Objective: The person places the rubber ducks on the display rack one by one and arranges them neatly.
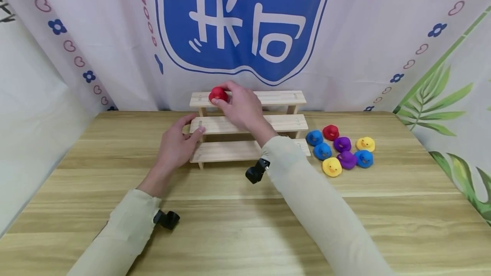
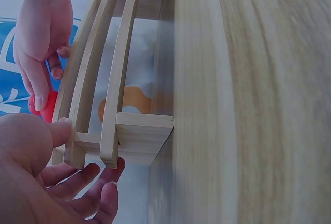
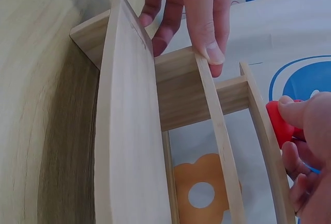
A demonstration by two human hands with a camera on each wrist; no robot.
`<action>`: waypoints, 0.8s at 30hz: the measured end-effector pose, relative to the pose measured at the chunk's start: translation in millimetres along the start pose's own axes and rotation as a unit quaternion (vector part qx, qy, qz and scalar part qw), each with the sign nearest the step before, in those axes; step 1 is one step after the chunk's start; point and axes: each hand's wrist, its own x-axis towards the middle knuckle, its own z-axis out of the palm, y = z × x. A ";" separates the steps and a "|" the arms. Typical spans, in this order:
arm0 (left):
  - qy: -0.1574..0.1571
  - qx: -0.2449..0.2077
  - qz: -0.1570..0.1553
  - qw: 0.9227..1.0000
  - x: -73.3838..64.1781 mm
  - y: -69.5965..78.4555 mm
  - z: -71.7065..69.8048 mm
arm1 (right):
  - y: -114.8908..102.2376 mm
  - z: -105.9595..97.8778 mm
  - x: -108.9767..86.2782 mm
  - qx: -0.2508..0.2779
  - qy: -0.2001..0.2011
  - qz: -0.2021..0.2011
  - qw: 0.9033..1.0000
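A red rubber duck [image 1: 218, 94] is at the left end of the top tier of a three-step wooden stand [image 1: 226, 151]. My right hand [image 1: 245, 106] pinches this duck between thumb and fingers; the right wrist view shows the red duck [image 3: 281, 124] against the top board. At the stand's left side, my left hand [image 1: 175, 145] grips the end of the middle tier. Its thumb [image 2: 60, 132] lies on the board in the left wrist view, with the other fingers curled around the end.
Right of the stand, several small ducks lie grouped on the wooden table [image 1: 230, 225], among them a red duck [image 1: 330, 132], a purple duck [image 1: 347, 159], a blue duck [image 1: 363, 159] and a yellow duck [image 1: 331, 167]. A printed curtain [image 1: 356, 46] hangs close behind the stand.
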 end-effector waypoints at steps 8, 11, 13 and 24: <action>0.002 0.007 0.003 1.000 -1.3 -1.1 -2.0 | -1.8 -1.8 -0.3 0.007 -0.007 0.011 1.000; 0.006 0.012 0.005 1.000 -1.9 -2.5 -3.2 | 0.7 -6.2 -2.9 0.043 -0.018 0.006 0.999; 0.009 0.015 0.008 1.000 -1.8 -3.1 -3.5 | 4.5 -9.8 -5.8 0.066 -0.015 -0.002 0.998; 0.004 0.011 0.012 1.000 -0.1 -1.9 0.0 | 40.3 -31.6 -31.7 0.118 0.040 -0.036 0.992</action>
